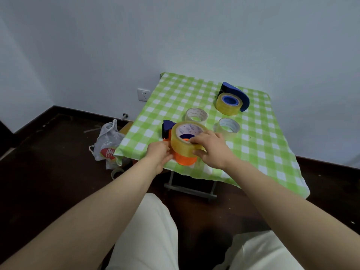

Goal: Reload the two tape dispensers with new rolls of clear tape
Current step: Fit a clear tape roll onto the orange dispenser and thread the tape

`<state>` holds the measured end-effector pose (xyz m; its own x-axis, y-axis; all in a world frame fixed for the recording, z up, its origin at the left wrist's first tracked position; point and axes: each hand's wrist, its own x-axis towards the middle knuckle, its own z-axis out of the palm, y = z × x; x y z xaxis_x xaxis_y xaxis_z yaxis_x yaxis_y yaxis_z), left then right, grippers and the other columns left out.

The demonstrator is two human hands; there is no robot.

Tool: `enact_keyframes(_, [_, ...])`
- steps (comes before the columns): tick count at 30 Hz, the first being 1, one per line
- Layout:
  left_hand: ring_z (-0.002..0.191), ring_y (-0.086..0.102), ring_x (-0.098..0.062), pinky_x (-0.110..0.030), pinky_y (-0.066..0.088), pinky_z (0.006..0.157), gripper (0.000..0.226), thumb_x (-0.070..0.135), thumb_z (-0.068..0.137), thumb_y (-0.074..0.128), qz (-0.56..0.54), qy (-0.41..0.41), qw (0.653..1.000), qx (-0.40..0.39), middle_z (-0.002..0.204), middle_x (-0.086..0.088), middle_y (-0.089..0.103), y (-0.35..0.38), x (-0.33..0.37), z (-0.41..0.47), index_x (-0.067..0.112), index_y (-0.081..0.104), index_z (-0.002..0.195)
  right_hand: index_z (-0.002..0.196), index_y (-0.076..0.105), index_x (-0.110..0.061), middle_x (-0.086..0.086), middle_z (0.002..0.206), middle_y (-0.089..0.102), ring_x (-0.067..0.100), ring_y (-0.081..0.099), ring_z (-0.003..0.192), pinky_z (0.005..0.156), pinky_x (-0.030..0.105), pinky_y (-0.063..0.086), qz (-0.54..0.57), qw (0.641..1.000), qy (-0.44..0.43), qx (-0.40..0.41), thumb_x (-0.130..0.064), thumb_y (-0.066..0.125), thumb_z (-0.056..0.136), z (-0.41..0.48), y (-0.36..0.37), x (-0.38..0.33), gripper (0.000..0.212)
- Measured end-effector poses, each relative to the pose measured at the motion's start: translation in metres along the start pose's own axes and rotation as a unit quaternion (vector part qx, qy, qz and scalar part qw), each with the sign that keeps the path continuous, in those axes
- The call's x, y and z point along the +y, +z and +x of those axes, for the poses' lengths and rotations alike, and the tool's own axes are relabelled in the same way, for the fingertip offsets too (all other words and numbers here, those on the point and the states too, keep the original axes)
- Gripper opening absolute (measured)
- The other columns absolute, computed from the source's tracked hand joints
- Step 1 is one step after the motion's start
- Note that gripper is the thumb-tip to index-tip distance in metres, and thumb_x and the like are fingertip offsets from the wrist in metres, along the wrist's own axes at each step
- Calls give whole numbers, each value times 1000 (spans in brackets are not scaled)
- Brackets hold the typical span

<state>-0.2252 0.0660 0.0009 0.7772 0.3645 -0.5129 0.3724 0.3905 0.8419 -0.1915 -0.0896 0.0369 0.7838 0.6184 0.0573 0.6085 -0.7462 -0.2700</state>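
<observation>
An orange tape dispenser (pixel 185 159) with a dark blue end sits at the near left edge of the checked table. My left hand (pixel 159 154) grips its left side. My right hand (pixel 211 150) pinches a yellowish roll of clear tape (pixel 182 144), fingers inside the core and thumb on the outer face, holding it tilted over the dispenser's hub. A blue dispenser (pixel 238 93) with a tape roll (pixel 228 107) around its hub lies at the far right. Two thin, nearly used-up rolls (pixel 196 114) (pixel 227 127) lie flat mid-table.
The small folding table has a green-and-white checked cloth (pixel 259 145) and stands against a white wall. On the dark floor to its left are a white plastic bag (pixel 109 142) and another tape roll (pixel 116 172). My pale trousers fill the bottom.
</observation>
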Motion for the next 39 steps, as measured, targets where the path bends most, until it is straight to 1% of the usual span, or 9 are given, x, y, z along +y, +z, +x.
enact_keyframes(9, [90, 65, -20, -24, 53, 64, 23, 29, 80, 70, 56, -5, 998, 25, 101, -10, 67, 4, -5, 13, 10, 62, 89, 131, 52, -24, -2, 135, 51, 23, 39, 127, 100, 34, 25, -43, 999, 0, -24, -25, 58, 89, -8, 32, 8, 43])
enact_keyframes(15, [107, 57, -24, -34, 54, 75, 61, 35, 76, 72, 86, -34, 996, 12, 125, -10, 56, 6, -7, 8, 6, 51, 125, 116, 61, -10, 9, 120, 53, 25, 47, 116, 99, 31, 36, 199, 975, 74, 64, -13, 59, 77, 4, 22, 10, 39])
enact_keyframes(17, [116, 52, -27, -40, 54, 83, 63, 34, 76, 74, 121, -28, 992, 7, 129, -11, 53, 8, -7, 7, 7, 50, 126, 130, 50, -11, 9, 132, 46, 26, 41, 126, 104, 31, 33, 195, 969, 116, 96, -10, 60, 79, 21, 16, 15, 51])
enact_keyframes(22, [102, 58, -27, -44, 55, 87, 58, 37, 77, 73, 305, 34, 952, 23, 119, -10, 57, 14, -4, 13, 7, 52, 122, 149, 12, -23, 10, 149, 30, 30, 40, 131, 102, 43, 42, 124, 978, 152, -67, -15, 70, 72, 62, 16, 25, 97])
enact_keyframes(27, [79, 60, -27, -43, 60, 74, 28, 25, 83, 66, 355, 54, 933, 30, 84, -6, 57, 17, -4, 18, 5, 56, 101, 118, 46, -11, 11, 117, 51, 32, 58, 101, 69, 36, 45, -25, 983, 173, -63, -18, 66, 78, 70, 23, 21, 44])
enact_keyframes(30, [75, 62, -28, -46, 60, 71, 22, 24, 81, 67, 340, 71, 936, 52, 85, -8, 59, 18, -4, 14, 7, 59, 94, 97, 45, -11, 13, 106, 61, 33, 60, 96, 63, 35, 40, -71, 982, 167, -50, -14, 56, 85, 67, 27, 13, 17])
enact_keyframes(34, [90, 63, -24, -42, 57, 82, 31, 34, 80, 68, 227, 114, 966, 54, 94, 1, 59, 13, 4, 12, 12, 64, 102, 101, 51, -9, 12, 99, 64, 34, 61, 92, 63, 34, 40, -31, 983, 180, 31, -22, 58, 84, 55, 15, 21, 22])
enact_keyframes(37, [88, 55, -21, -34, 53, 71, 18, 27, 90, 49, 25, 97, 994, 47, 94, -6, 57, 12, 17, 4, 11, 58, 88, 94, 60, -7, 10, 83, 64, 28, 61, 78, 62, 36, 46, 161, 945, 269, 91, -18, 66, 75, 38, 1, 35, 23])
enact_keyframes(39, [92, 50, -22, -33, 47, 71, 14, 17, 89, 43, -43, 46, 998, 2, 99, -9, 52, 15, 19, -4, 11, 54, 85, 93, 64, -2, 13, 80, 63, 26, 59, 69, 64, 38, 53, 361, 871, 312, 113, -9, 69, 73, 23, -4, 37, 21])
